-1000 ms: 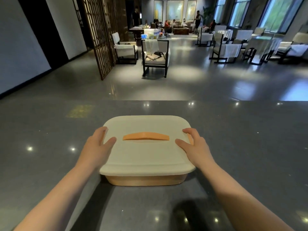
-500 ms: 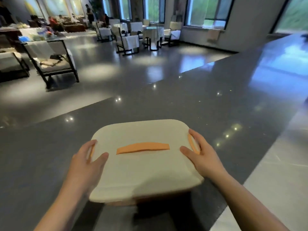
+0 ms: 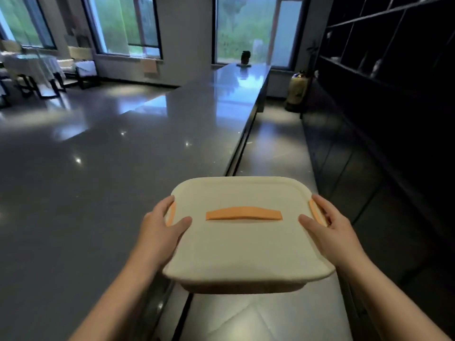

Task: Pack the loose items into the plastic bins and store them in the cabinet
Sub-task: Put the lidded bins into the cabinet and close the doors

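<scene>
Below the head camera, at about six o'clock in its view, a cream bin (image 3: 246, 244) with its lid on hangs in the air past the edge of the grey counter (image 3: 110, 168). It sits over the pale floor of the aisle (image 3: 270, 148) and touches neither. An orange handle (image 3: 243, 214) runs across the middle of the lid.

Gripping the bin's side at nine o'clock is the left hand (image 3: 161, 227), thumb laid on top of the lid and fingers curled over an orange side clip. At three o'clock the right hand (image 3: 328, 226) grips the other side the same way. Both hold the bin; neither is free.

Dark cabinets (image 3: 384, 148) with open shelving above line the aisle from one to three o'clock.

Packing looks finished for this bin, since the lid is shut, though what is inside cannot be seen. Storing it in a cabinet remains; no door stands open in view. No other loose items or bins are visible.
</scene>
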Demonstrator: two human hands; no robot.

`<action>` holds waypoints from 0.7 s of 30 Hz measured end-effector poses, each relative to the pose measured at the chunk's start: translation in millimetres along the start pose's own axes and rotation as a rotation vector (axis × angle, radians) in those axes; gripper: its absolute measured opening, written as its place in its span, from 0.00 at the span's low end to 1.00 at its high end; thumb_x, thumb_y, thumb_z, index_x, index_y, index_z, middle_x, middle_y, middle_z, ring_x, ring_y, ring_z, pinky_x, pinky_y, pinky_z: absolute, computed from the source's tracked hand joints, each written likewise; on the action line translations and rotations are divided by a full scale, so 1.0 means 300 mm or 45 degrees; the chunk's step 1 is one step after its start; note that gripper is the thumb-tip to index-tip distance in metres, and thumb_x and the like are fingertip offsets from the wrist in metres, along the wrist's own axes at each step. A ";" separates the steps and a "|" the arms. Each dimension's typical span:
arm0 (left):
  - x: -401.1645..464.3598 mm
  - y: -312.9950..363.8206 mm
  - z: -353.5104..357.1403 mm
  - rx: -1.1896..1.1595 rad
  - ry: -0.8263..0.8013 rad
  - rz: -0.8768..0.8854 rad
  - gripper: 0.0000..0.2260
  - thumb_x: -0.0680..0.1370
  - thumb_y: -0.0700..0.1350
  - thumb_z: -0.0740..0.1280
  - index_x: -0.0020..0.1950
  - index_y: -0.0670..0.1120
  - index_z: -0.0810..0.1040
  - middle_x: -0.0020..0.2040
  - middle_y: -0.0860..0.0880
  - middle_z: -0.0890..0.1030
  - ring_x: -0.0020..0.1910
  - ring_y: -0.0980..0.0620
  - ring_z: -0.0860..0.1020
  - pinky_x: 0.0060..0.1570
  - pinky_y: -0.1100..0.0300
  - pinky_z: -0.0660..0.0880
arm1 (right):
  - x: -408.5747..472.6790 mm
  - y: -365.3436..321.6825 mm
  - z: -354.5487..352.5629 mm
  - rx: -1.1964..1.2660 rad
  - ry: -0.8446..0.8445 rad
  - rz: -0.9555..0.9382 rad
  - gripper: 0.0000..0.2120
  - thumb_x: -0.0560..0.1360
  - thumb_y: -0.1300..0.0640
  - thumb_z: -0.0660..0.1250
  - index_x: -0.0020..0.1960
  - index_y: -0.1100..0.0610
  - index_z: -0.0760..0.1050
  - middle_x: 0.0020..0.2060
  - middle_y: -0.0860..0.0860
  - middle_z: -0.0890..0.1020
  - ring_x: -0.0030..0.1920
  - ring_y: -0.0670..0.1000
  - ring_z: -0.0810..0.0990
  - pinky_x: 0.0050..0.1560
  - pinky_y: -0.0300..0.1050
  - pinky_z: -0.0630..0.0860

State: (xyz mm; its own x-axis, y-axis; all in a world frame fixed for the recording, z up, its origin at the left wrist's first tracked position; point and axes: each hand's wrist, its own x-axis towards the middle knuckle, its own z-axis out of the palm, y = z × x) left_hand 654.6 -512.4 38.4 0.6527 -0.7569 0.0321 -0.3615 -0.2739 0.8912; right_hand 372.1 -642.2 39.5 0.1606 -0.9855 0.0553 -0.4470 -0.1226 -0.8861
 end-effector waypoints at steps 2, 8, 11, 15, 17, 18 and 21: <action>0.064 0.066 0.154 -0.033 -0.057 0.017 0.28 0.71 0.45 0.73 0.70 0.51 0.69 0.63 0.46 0.74 0.59 0.48 0.74 0.57 0.54 0.70 | 0.090 0.061 -0.104 0.016 0.056 0.048 0.28 0.73 0.53 0.71 0.70 0.42 0.66 0.61 0.46 0.75 0.57 0.50 0.75 0.58 0.53 0.74; 0.264 0.230 0.513 -0.087 -0.195 0.060 0.28 0.72 0.43 0.73 0.71 0.51 0.68 0.63 0.48 0.75 0.59 0.49 0.74 0.60 0.53 0.71 | 0.370 0.196 -0.316 -0.005 0.169 0.121 0.29 0.73 0.53 0.71 0.71 0.43 0.66 0.61 0.47 0.75 0.57 0.52 0.76 0.58 0.56 0.76; 0.401 0.272 0.636 -0.064 -0.258 0.066 0.29 0.72 0.44 0.72 0.72 0.50 0.67 0.63 0.50 0.76 0.58 0.50 0.75 0.59 0.52 0.72 | 0.529 0.247 -0.347 -0.024 0.180 0.171 0.29 0.73 0.52 0.71 0.71 0.43 0.65 0.60 0.46 0.75 0.56 0.52 0.77 0.55 0.57 0.77; 0.646 0.284 0.790 -0.012 -0.299 0.069 0.28 0.73 0.45 0.72 0.71 0.52 0.68 0.60 0.51 0.77 0.56 0.49 0.76 0.57 0.49 0.74 | 0.782 0.311 -0.316 -0.063 0.203 0.222 0.29 0.73 0.50 0.70 0.71 0.42 0.64 0.61 0.46 0.75 0.57 0.50 0.75 0.53 0.51 0.75; 0.786 0.292 0.864 -0.013 -0.330 0.078 0.27 0.73 0.45 0.72 0.70 0.53 0.69 0.57 0.53 0.79 0.55 0.50 0.77 0.55 0.50 0.75 | 0.912 0.336 -0.286 -0.087 0.225 0.247 0.29 0.73 0.49 0.70 0.71 0.42 0.63 0.62 0.46 0.74 0.57 0.50 0.74 0.53 0.49 0.73; 0.861 0.301 0.898 -0.019 -0.350 0.098 0.26 0.73 0.45 0.72 0.70 0.53 0.70 0.54 0.55 0.79 0.53 0.52 0.77 0.53 0.52 0.75 | 0.976 0.343 -0.272 -0.078 0.243 0.260 0.29 0.73 0.48 0.70 0.71 0.42 0.63 0.63 0.46 0.74 0.58 0.51 0.74 0.55 0.50 0.73; 1.084 0.349 0.994 -0.020 -0.384 0.119 0.27 0.73 0.45 0.72 0.70 0.53 0.69 0.50 0.61 0.76 0.50 0.56 0.75 0.49 0.59 0.70 | 1.166 0.347 -0.240 -0.048 0.304 0.311 0.29 0.72 0.48 0.70 0.70 0.40 0.64 0.63 0.47 0.75 0.59 0.52 0.75 0.59 0.56 0.74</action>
State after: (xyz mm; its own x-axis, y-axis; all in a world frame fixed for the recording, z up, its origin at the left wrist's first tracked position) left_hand 630.6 -964.1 7.3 0.3895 -0.9208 -0.0190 -0.3991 -0.1873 0.8976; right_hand 318.4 -1008.2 -0.3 -0.1638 -0.9854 -0.0465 -0.4799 0.1207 -0.8690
